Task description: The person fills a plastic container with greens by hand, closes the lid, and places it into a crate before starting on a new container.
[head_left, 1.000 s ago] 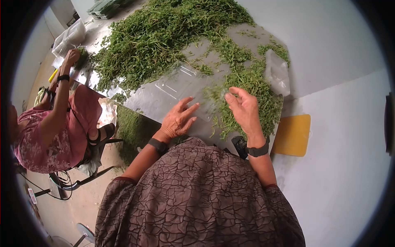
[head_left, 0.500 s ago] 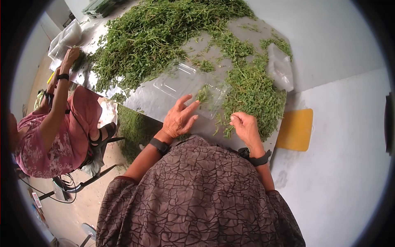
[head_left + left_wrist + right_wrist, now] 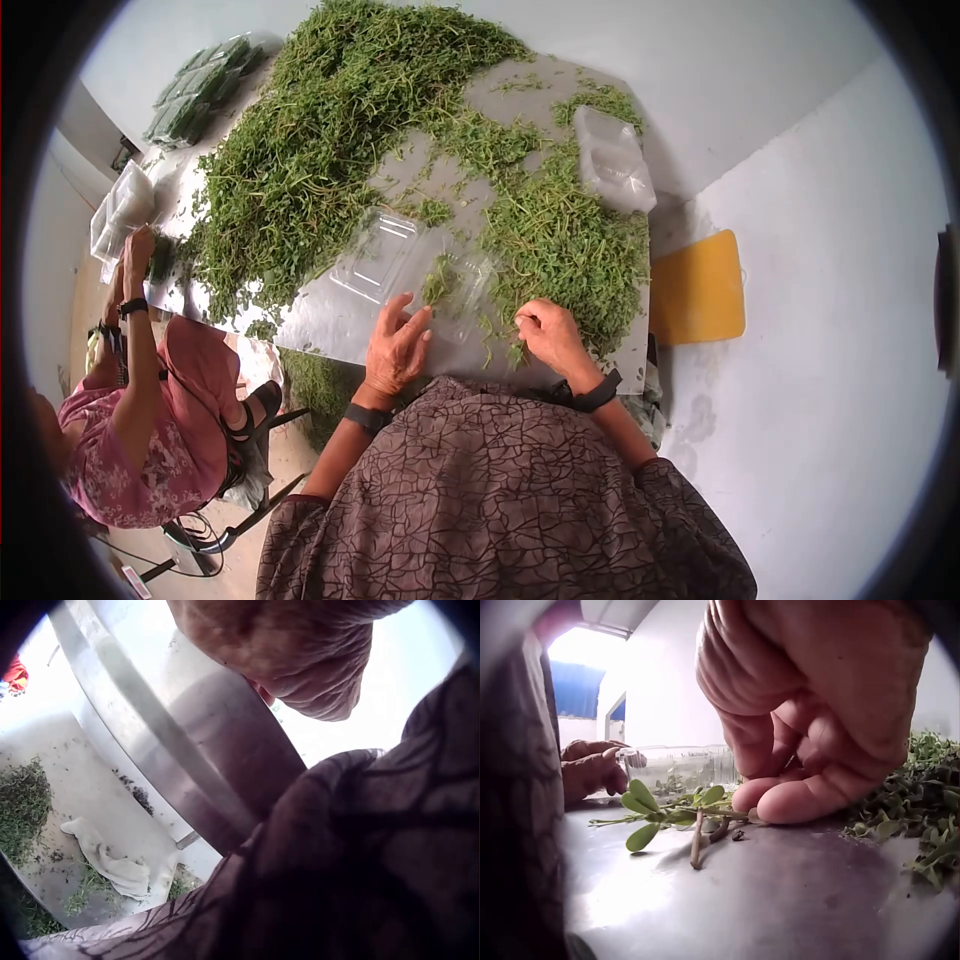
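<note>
A clear plastic box [image 3: 462, 318] with its lid [image 3: 372, 262] folded back lies on the metal table. A small clump of greens [image 3: 437, 283] sits inside it. My left hand [image 3: 396, 352] rests at the box's near left edge, its fingers loosely spread; in the right wrist view, its fingertips [image 3: 635, 758] are right at the clear wall. Low over the tabletop to the right, my right hand [image 3: 556, 340] has thumb and fingers curled together. Seen from the right wrist, it pinches the stem end of a leafy green sprig [image 3: 643, 837].
Loose greens [image 3: 570, 250] spread beside my right hand, and a larger heap [image 3: 330, 150] covers the back left. Empty clear boxes [image 3: 612, 165] stand at the right edge. Filled packs [image 3: 205, 90] are stacked far left. Another person [image 3: 140, 430] sits at left. A yellow board [image 3: 700, 288] is at right.
Blurred greens near my right hand now lie in the box. The right hand has lowered toward the near table, its fingers closing. The left hand stays by the box; the head view has shifted.
</note>
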The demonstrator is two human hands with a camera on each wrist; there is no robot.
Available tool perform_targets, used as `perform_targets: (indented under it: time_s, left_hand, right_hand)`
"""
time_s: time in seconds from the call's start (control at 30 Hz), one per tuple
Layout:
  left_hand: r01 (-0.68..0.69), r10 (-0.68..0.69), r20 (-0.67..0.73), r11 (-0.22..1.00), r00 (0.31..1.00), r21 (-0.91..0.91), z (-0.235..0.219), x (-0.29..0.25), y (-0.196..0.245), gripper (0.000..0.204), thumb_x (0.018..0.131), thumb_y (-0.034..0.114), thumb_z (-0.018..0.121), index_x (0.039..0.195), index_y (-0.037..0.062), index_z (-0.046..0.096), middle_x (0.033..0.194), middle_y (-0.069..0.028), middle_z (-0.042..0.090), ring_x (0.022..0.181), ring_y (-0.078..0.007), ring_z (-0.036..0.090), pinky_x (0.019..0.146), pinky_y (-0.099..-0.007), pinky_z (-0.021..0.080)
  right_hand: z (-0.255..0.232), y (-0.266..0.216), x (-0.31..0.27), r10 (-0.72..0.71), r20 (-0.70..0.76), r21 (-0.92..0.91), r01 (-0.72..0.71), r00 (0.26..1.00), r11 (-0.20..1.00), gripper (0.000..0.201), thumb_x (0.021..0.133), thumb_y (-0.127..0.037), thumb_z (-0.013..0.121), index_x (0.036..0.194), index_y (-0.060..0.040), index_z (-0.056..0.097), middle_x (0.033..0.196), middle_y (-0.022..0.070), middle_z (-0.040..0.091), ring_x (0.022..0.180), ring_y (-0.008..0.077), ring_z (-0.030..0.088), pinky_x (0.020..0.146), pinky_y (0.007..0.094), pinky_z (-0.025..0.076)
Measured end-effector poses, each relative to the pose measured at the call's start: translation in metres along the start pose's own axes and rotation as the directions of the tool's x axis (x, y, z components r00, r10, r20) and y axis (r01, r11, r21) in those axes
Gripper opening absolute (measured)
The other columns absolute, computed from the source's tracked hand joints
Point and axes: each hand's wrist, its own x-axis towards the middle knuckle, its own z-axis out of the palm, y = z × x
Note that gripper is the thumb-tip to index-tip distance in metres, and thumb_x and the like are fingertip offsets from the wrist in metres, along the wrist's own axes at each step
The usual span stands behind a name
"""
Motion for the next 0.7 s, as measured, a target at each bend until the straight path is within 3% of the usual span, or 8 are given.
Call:
perform_targets:
  time_s: [0.17, 0.23, 0.27, 0.33, 0.37, 0.43, 0.53, 0.7]
  left_hand:
    - [-0.044, 0.044, -0.005, 0.999, 0.999, 0.014, 0.002, 0.0, -0.002, 0.036, 0.079, -0.002, 0.063, 0.113, 0.008, 0.062, 0.123, -0.0148, 0.049, 0.076, -0.0236, 0.058, 0.067, -0.0332, 0.051]
    - [-0.031, 0.031, -0.01, 1.0, 0.999, 0.004, 0.004, -0.002, -0.003, 0.037, 0.077, -0.004, 0.063, 0.113, 0.0085, 0.062, 0.123, -0.0147, 0.049, 0.075, -0.0233, 0.058, 0.067, -0.0328, 0.051]
    - [-0.029, 0.029, -0.013, 0.999, 1.0, 0.019, 0.004, -0.002, -0.003, 0.039, 0.075, -0.003, 0.064, 0.112, 0.0088, 0.062, 0.122, -0.0149, 0.05, 0.075, -0.0238, 0.06, 0.068, -0.0338, 0.052]
    - [-0.033, 0.034, -0.019, 0.999, 0.999, 0.04, 0.004, -0.002, -0.004, 0.041, 0.073, -0.003, 0.065, 0.112, 0.0092, 0.062, 0.122, -0.0151, 0.051, 0.076, -0.0243, 0.061, 0.068, -0.0347, 0.052]
    - [-0.037, 0.038, -0.024, 0.999, 0.999, 0.033, 0.005, -0.002, -0.004, 0.041, 0.074, -0.005, 0.064, 0.112, 0.0087, 0.062, 0.123, -0.0152, 0.05, 0.075, -0.0238, 0.06, 0.066, -0.0338, 0.052]
    - [-0.04, 0.041, -0.028, 0.999, 0.999, 0.026, 0.005, -0.002, -0.004, 0.04, 0.075, -0.007, 0.062, 0.112, 0.0083, 0.063, 0.124, -0.0153, 0.05, 0.074, -0.0233, 0.06, 0.065, -0.0329, 0.051]
    - [-0.016, 0.016, -0.02, 1.0, 1.0, 0.018, 0.005, -0.004, -0.004, 0.04, 0.075, -0.007, 0.061, 0.112, 0.0081, 0.063, 0.124, -0.0156, 0.05, 0.073, -0.0235, 0.06, 0.064, -0.0328, 0.051]
    - [0.007, -0.006, -0.015, 1.0, 1.0, 0.019, 0.004, -0.003, -0.002, 0.038, 0.074, -0.002, 0.065, 0.11, 0.0087, 0.062, 0.121, -0.0168, 0.051, 0.078, -0.0264, 0.062, 0.067, -0.0358, 0.053]
  right_hand:
    - [-0.01, -0.004, 0.009, 0.013, 0.032, 0.039, -0.015, 0.999, 0.999, 0.005, 0.08, -0.005, 0.061, 0.083, -0.0026, 0.064, 0.08, 0.0123, 0.063, 0.066, 0.027, 0.061, 0.06, 0.0349, 0.047]
    - [-0.021, -0.013, 0.023, -0.052, -0.12, -0.027, 0.049, 0.991, 0.998, 0.008, 0.081, -0.007, 0.062, 0.088, -0.0036, 0.064, 0.083, 0.0134, 0.064, 0.069, 0.0287, 0.062, 0.061, 0.0365, 0.048]
    - [-0.027, -0.017, 0.031, -0.054, -0.121, -0.025, 0.051, 0.991, 0.998, 0.008, 0.081, -0.007, 0.062, 0.088, -0.0036, 0.064, 0.083, 0.0134, 0.064, 0.069, 0.0287, 0.062, 0.061, 0.0365, 0.048]
    - [-0.041, -0.026, 0.051, -0.197, -0.366, -0.281, 0.094, 0.909, 0.955, 0.014, 0.082, -0.01, 0.064, 0.094, -0.0039, 0.064, 0.084, 0.0142, 0.064, 0.073, 0.0315, 0.062, 0.063, 0.0391, 0.049]
    - [-0.048, -0.028, 0.062, -0.202, -0.369, -0.279, 0.099, 0.907, 0.955, 0.014, 0.082, -0.01, 0.064, 0.094, -0.0039, 0.064, 0.084, 0.0142, 0.064, 0.073, 0.0315, 0.062, 0.063, 0.0391, 0.049]
    - [-0.058, -0.031, 0.083, -0.354, -0.466, -0.502, 0.087, 0.811, 0.86, 0.022, 0.082, -0.014, 0.067, 0.1, -0.0025, 0.063, 0.084, 0.0166, 0.064, 0.076, 0.0335, 0.063, 0.064, 0.042, 0.05]
    - [-0.062, -0.022, 0.105, -0.355, -0.414, -0.638, 0.01, 0.838, 0.77, 0.026, 0.081, -0.017, 0.068, 0.099, -0.0002, 0.062, 0.08, 0.0175, 0.063, 0.076, 0.0346, 0.063, 0.065, 0.0444, 0.05]
    - [-0.058, 0.001, 0.117, -0.268, -0.339, -0.692, -0.046, 0.902, 0.721, 0.019, 0.079, -0.016, 0.068, 0.089, -0.0006, 0.064, 0.072, 0.0155, 0.061, 0.07, 0.0344, 0.061, 0.061, 0.0449, 0.048]
